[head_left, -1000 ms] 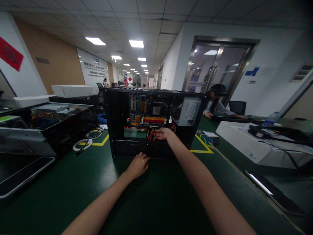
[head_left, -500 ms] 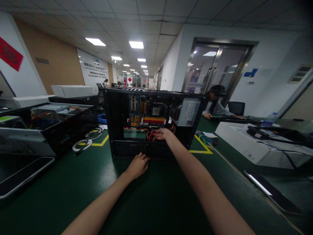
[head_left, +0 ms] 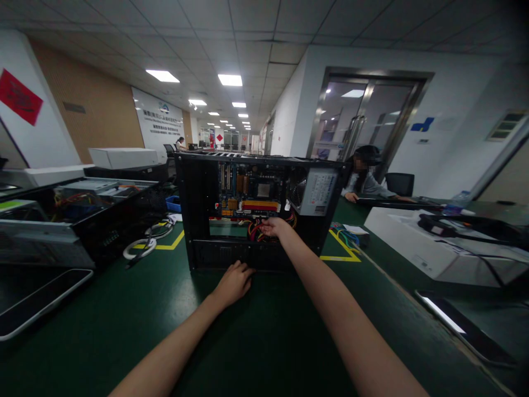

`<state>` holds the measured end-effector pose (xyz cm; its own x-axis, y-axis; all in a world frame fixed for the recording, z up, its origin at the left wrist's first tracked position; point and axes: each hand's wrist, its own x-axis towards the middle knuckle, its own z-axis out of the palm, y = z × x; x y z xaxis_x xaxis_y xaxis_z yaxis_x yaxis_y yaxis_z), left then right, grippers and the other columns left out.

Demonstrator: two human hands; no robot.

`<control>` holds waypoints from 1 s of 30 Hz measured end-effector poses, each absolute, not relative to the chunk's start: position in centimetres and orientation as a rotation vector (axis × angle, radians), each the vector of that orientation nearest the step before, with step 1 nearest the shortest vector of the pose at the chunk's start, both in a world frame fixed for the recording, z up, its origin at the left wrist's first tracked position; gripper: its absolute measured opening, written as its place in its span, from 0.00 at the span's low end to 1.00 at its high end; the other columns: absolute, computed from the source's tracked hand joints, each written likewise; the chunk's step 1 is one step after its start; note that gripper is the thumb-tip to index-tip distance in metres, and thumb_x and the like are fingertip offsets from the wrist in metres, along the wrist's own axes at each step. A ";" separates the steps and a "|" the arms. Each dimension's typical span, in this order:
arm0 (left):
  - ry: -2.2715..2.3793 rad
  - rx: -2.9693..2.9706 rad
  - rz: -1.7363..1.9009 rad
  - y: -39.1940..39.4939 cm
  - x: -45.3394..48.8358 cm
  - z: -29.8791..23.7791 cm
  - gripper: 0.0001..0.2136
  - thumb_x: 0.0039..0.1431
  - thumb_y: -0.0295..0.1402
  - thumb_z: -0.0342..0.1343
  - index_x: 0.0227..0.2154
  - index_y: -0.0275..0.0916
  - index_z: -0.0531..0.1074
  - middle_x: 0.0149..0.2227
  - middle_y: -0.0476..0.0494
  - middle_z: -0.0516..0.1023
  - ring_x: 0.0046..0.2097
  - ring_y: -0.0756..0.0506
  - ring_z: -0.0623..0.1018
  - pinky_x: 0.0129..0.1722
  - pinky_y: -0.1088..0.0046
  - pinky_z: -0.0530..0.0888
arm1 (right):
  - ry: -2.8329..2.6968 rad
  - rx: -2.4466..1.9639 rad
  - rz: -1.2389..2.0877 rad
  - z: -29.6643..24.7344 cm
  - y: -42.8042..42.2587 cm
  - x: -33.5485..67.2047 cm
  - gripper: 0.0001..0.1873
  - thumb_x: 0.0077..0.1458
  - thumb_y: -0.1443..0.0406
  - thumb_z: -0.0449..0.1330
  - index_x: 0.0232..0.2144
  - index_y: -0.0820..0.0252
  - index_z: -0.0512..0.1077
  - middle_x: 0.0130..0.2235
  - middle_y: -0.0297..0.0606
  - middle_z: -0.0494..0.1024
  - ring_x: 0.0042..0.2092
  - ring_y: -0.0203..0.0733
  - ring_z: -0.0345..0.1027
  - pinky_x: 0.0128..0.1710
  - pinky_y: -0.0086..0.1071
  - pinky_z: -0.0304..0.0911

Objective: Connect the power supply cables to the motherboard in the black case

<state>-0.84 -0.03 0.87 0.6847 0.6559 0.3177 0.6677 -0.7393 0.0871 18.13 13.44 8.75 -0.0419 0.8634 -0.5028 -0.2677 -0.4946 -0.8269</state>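
One pale-rimmed dark slab [head_left: 41,302]: laid on the green table [head_left: 165,325] at the far left, partly cut off by the edge of the view.
Side case [head_left: 115,229]: left open at the top, its wires and metal parts exposed; a white box [head_left: 127,158] is seen behind it.
White cable [head_left: 149,246]: coiled on the table between the side case and the upright case, near a blue tray [head_left: 173,204].
Upright case [head_left: 219,253]: stood on edge at mid-table, its open side turned to the camera; a circuit board [head_left: 264,190] is mounted inside, with a power supply [head_left: 318,190] at upper right.
Left hand [head_left: 235,280]: rested loosely at the foot of the upright case, with nothing gripped.
Right hand [head_left: 276,227]: placed inside the upright case, its fingers pinched on the cable bundle [head_left: 253,230] (mostly red and yellow wires) below the circuit board.
Both hands: set apart from each other.
Co-worker [head_left: 370,183]: seated beyond, at the right.
White carton [head_left: 425,245]: topped with black cables; a dark slab [head_left: 467,328] is laid nearer.
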 end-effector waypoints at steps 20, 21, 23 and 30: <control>-1.119 -2.848 -0.509 0.0 -0.8 1.0 0.14 0.55 0.28 0.47 0.45 0.39 0.65 0.38 0.43 0.68 0.41 0.44 0.65 0.42 0.68 0.64 | -0.698 -1.379 1.706 9.5 11.7 17.8 0.08 0.57 0.67 0.44 0.25 0.61 0.57 0.24 0.33 0.64 0.22 0.31 0.61 0.20 0.23 0.58; -1.119 -2.848 -0.505 0.1 -0.8 0.9 0.14 0.55 0.28 0.47 0.45 0.39 0.65 0.38 0.43 0.68 0.42 0.44 0.65 0.42 0.67 0.64 | -0.711 -1.380 1.706 9.5 11.8 17.9 0.08 0.57 0.66 0.45 0.25 0.61 0.57 0.24 0.33 0.65 0.22 0.31 0.62 0.20 0.23 0.58; -1.117 -2.848 -0.497 0.1 -0.8 0.9 0.14 0.55 0.28 0.47 0.45 0.39 0.65 0.38 0.43 0.68 0.42 0.44 0.65 0.44 0.67 0.63 | -0.724 -1.392 1.697 9.4 11.9 17.9 0.08 0.56 0.66 0.46 0.26 0.61 0.58 0.23 0.33 0.65 0.22 0.31 0.61 0.20 0.22 0.57; -1.125 -2.852 -0.489 0.0 -0.8 0.9 0.14 0.55 0.28 0.47 0.45 0.39 0.65 0.38 0.43 0.68 0.43 0.44 0.65 0.44 0.67 0.63 | -0.724 -1.430 1.689 9.1 12.2 18.0 0.08 0.56 0.68 0.47 0.25 0.62 0.58 0.21 0.32 0.64 0.20 0.30 0.60 0.19 0.22 0.55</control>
<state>-0.78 0.01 0.94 0.6879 0.6597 0.3027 0.6713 -0.7369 0.0802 17.99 12.24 9.10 -0.0507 0.8489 -0.5261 -0.2046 -0.5245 -0.8265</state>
